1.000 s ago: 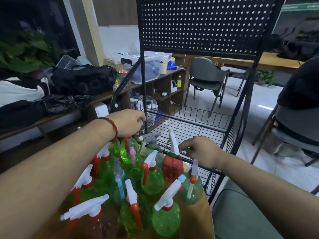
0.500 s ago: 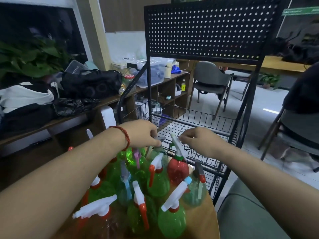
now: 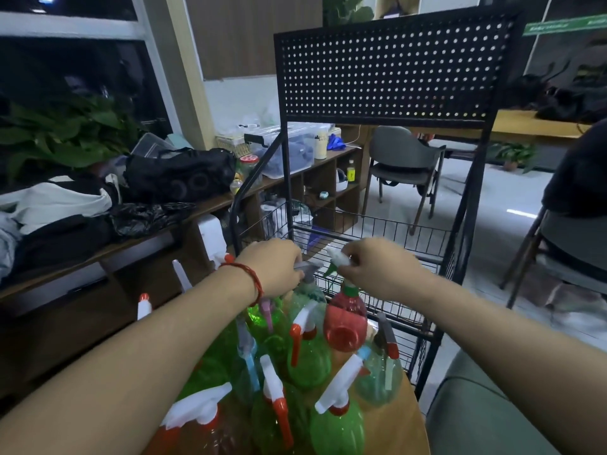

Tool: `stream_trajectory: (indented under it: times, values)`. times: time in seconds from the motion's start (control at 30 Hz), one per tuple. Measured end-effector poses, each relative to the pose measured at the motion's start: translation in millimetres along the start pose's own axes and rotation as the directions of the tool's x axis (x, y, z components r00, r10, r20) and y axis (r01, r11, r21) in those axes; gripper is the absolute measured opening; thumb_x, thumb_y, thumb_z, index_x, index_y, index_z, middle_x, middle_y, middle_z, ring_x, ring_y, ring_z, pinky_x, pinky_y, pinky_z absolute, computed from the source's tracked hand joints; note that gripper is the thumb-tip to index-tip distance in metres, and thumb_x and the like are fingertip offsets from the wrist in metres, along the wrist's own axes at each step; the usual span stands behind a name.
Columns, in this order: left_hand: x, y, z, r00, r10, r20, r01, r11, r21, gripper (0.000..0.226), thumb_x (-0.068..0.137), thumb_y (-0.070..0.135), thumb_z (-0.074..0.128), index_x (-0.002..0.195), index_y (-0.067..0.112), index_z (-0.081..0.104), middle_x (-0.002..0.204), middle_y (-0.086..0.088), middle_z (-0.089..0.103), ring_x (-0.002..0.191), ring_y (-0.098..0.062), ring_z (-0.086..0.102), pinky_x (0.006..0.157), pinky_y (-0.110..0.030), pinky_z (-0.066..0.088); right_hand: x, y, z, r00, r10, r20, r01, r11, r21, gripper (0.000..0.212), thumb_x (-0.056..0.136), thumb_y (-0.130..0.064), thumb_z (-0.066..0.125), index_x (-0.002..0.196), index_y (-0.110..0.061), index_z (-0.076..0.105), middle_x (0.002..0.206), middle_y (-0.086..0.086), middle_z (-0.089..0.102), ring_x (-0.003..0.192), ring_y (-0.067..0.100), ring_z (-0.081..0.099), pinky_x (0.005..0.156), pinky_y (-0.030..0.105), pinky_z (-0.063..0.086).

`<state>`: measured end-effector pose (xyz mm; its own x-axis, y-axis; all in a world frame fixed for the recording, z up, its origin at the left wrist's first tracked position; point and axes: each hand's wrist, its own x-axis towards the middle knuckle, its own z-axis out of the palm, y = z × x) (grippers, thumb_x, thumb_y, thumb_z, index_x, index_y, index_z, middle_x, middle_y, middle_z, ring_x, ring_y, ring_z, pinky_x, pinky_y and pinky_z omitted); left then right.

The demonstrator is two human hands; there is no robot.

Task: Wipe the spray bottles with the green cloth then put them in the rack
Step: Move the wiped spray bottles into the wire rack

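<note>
Several spray bottles stand crowded on a round wooden table [image 3: 409, 425], most of them green. My left hand [image 3: 274, 266] grips the grey trigger head of a pale teal bottle [image 3: 307, 298] at the back of the cluster. My right hand [image 3: 374, 266] pinches the white trigger head of a red bottle [image 3: 345, 323] with a green collar. Behind the table stands the black rack [image 3: 387, 73], its wire basket [image 3: 371, 233] just beyond both hands. No green cloth is in view.
A low wooden shelf [image 3: 210, 205] along the left carries a black bag, clothes and plastic boxes. A grey chair [image 3: 404, 159] stands behind the rack. A seated person [image 3: 578, 178] is at the right edge. A grey cushion [image 3: 473, 418] lies at the lower right.
Both hands have closed in on the trigger heads at the back of the cluster, the left on the teal bottle, the right on the red one. The view has tilted upward.
</note>
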<state>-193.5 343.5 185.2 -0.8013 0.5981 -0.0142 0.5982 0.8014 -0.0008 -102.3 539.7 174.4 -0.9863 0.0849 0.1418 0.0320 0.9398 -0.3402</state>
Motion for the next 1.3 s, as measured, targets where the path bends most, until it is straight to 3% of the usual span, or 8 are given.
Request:
stream_trajectory:
  times: [0.17,0.3,0.5,0.63,0.77,0.93,1.07,1.3]
  values:
    - [7.7,-13.2,-49.7,0.989,-0.007,-0.147,-0.003,0.998,-0.068,0.025,0.099,0.052,0.063,0.096,0.027,0.07,0.097,0.005,0.069,0.091,-0.021,0.067,0.081,-0.035,0.056,27.0,-4.7,-57.5,0.997,-0.047,-0.065,0.052,0.996,0.077,0.021,0.1,-0.048,0.067,0.092,-0.029,0.074,0.077,-0.008,0.073,0.071,0.012,0.068,0.062,0.032,0.052]
    - [19.0,-25.7,-91.6,0.971,-0.021,-0.238,-0.012,0.991,-0.136,0.023,0.099,0.049,0.066,0.094,0.027,0.072,0.088,0.01,0.066,0.08,-0.011,0.064,0.071,-0.031,0.052,58.0,-3.9,-92.4,0.992,-0.07,-0.104,0.084,0.987,0.139,0.009,0.096,-0.039,0.076,0.09,-0.032,0.074,0.079,-0.01,0.077,0.073,0.011,0.073,0.067,0.035,0.059]
    - [60.2,-38.4,-120.1,0.941,-0.096,-0.325,0.059,0.991,-0.119,0.02,0.097,0.046,0.068,0.088,0.028,0.07,0.086,0.015,0.061,0.08,-0.017,0.063,0.072,-0.034,0.051,108.7,3.6,-102.4,0.987,-0.095,-0.133,0.093,0.995,-0.023,0.015,0.096,-0.035,0.074,0.09,-0.021,0.072,0.084,-0.002,0.072,0.078,0.02,0.068,0.061,0.033,0.05]
    - [96.4,-47.4,-107.3,0.905,-0.166,-0.392,0.127,0.984,-0.124,0.022,0.097,0.049,0.066,0.089,0.028,0.068,0.094,0.007,0.065,0.087,-0.024,0.062,0.076,-0.036,0.049,149.7,6.6,-79.9,0.996,-0.082,-0.029,0.08,0.995,-0.061,0.011,0.096,-0.015,0.07,0.086,-0.016,0.066,0.085,0.004,0.068,0.071,0.021,0.065,0.055,0.029,0.046]
    - [125.0,-54.9,-84.8,0.879,-0.223,-0.421,0.195,0.975,-0.11,0.023,0.099,0.049,0.061,0.096,0.027,0.067,0.098,0.003,0.065,0.089,-0.027,0.061,0.076,-0.034,0.041,195.5,9.0,-49.2,0.999,-0.032,-0.017,0.03,0.994,-0.11,0.013,0.094,-0.008,0.064,0.103,-0.015,0.07,0.093,0.004,0.068,0.082,0.022,0.066,0.077,0.041,0.063]
    - [158.4,-78.4,-35.3,0.897,-0.286,-0.338,0.289,0.956,-0.043,0.027,0.103,0.049,0.056,0.104,0.024,0.067,0.111,-0.005,0.072,0.103,-0.033,0.068,0.086,-0.04,0.049,240.9,9.9,-16.0,0.998,0.011,-0.066,-0.017,0.996,-0.093,0.014,0.094,-0.01,0.063,0.105,-0.015,0.07,0.093,0.004,0.067,0.088,0.026,0.068,0.085,0.048,0.063]
    - [177.7,-86.6,-1.2,0.902,-0.309,-0.303,0.366,0.918,0.154,0.023,0.106,0.041,0.049,0.096,0.025,0.063,0.106,-0.001,0.074,0.104,-0.028,0.067,0.109,-0.047,0.034,261.0,13.4,13.5,0.999,0.03,-0.035,-0.033,0.995,-0.092,0.025,0.098,-0.008,0.059,0.118,-0.017,0.07,0.1,0.005,0.069,0.092,0.029,0.069,0.086,0.05,0.063]
    - [186.0,-91.4,3.2,0.917,-0.245,-0.314,0.354,0.864,0.358,0.02,0.105,0.039,0.049,0.093,0.025,0.059,0.109,-0.003,0.075,0.112,-0.029,0.064,0.109,-0.05,0.029,268.8,23.4,39.1,0.999,0.036,-0.035,-0.039,0.996,-0.086,0.027,0.101,-0.013,0.059,0.124,-0.026,0.065,0.108,0.004,0.072,0.093,0.029,0.071,0.083,0.049,0.063]
